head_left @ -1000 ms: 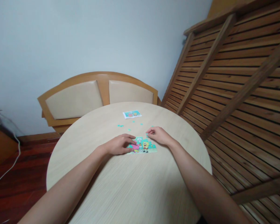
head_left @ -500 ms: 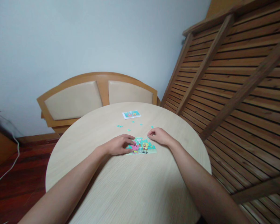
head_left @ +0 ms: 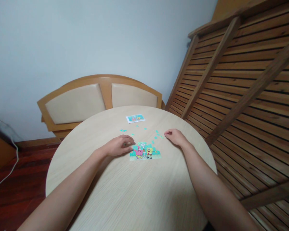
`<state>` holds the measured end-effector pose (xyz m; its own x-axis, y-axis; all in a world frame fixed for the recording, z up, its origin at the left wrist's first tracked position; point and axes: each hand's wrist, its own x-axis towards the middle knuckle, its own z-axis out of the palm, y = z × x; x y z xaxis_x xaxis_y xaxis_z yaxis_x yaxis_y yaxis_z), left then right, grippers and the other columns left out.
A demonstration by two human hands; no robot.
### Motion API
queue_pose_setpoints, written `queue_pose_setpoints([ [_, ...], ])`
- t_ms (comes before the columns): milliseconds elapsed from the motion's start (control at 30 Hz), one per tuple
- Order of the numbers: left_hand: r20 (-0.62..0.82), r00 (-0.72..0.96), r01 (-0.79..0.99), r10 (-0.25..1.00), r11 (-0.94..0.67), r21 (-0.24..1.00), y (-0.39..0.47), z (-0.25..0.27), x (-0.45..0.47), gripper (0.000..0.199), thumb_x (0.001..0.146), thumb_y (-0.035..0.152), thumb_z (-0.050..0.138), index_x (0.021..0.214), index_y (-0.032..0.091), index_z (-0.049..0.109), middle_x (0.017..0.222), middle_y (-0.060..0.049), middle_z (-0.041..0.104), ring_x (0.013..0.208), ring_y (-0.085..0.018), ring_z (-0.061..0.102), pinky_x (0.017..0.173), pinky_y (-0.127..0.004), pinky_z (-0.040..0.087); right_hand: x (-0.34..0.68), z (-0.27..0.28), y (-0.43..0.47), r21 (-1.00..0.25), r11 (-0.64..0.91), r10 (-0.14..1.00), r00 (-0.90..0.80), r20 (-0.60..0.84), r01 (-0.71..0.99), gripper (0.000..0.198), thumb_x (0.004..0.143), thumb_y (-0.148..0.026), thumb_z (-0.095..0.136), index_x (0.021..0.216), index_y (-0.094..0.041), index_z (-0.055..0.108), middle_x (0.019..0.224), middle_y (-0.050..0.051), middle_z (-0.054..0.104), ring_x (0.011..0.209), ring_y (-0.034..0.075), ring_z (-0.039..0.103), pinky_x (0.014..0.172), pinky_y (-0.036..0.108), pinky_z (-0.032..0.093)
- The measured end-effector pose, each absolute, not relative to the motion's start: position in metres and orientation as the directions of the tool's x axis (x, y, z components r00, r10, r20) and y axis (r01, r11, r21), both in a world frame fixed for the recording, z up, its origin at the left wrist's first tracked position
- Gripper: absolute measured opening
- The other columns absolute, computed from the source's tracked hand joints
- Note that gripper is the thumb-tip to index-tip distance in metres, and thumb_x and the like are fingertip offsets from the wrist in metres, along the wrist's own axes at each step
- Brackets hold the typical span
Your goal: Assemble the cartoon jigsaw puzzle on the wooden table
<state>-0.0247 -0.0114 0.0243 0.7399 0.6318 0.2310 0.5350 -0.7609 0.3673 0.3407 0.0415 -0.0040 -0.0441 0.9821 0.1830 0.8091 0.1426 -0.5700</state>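
Note:
A partly assembled jigsaw puzzle (head_left: 144, 153) with cartoon figures lies flat on the round table, its upper edge uneven. At its upper left is my left hand (head_left: 119, 146), fingers curved and apart from the thumb, with nothing seen between them. My right hand (head_left: 175, 136) rests to the upper right of the puzzle with thumb and fingertips pinched together. Whatever those fingertips hold, if anything, is too small to make out. Just left of them lie several loose turquoise puzzle pieces (head_left: 155, 137).
Farther back on the round table (head_left: 125, 192) lies a folded reference picture (head_left: 135, 118). More loose pieces (head_left: 123, 130) are scattered in front of it. A padded headboard (head_left: 77, 102) stands behind the table, and a slatted wooden frame (head_left: 231, 80) leans along the right.
My right hand has moved right, away from the puzzle's upper edge, uncovering loose pieces. My left hand has drawn back up and left, so the puzzle's left side shows.

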Motion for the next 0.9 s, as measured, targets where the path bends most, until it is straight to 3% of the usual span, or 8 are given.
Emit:
queue_pose_setpoints([
  [167,0.209,0.654,0.651,0.727,-0.681,0.335,-0.001,0.024,-0.040,0.030,0.090,0.038,0.059,0.112,0.020,0.070,0.111,-0.009,0.068,0.104,-0.022,0.062,0.094,-0.034,0.048,0.331,-0.006,0.041,-0.575,0.201,0.978,-0.123,0.171,0.793,0.021,0.079,-0.034,0.069,0.089,-0.018,0.078,0.092,0.008,0.077,0.084,0.021,0.070,0.074,0.028,0.051],
  [333,0.144,0.615,0.700,0.776,-0.620,0.353,0.006,0.018,-0.046,0.031,0.085,0.033,0.060,0.110,0.019,0.071,0.104,-0.008,0.070,0.089,-0.020,0.064,0.083,-0.030,0.050,0.323,-0.003,0.038,-0.535,0.252,0.966,-0.182,0.181,0.806,0.017,0.080,-0.026,0.069,0.091,-0.018,0.078,0.097,0.008,0.077,0.088,0.020,0.070,0.079,0.027,0.051],
  [567,0.158,0.599,0.704,0.785,-0.610,0.364,0.010,0.015,-0.046,0.031,0.084,0.023,0.054,0.110,0.020,0.072,0.104,-0.007,0.071,0.088,-0.018,0.065,0.081,-0.029,0.050,0.322,-0.001,0.037,-0.506,0.250,0.967,-0.183,0.179,0.825,0.026,0.083,-0.011,0.059,0.101,-0.017,0.077,0.105,0.008,0.077,0.096,0.020,0.070,0.088,0.028,0.050],
  [900,0.184,0.581,0.729,0.793,-0.608,0.314,0.012,0.010,-0.048,0.033,0.083,0.017,0.052,0.109,0.022,0.071,0.106,-0.005,0.072,0.090,-0.018,0.066,0.081,-0.028,0.050,0.327,-0.004,0.040,-0.515,0.233,0.971,-0.167,0.172,0.825,0.023,0.081,-0.012,0.062,0.096,-0.018,0.078,0.099,0.007,0.078,0.090,0.020,0.070,0.084,0.027,0.050],
])
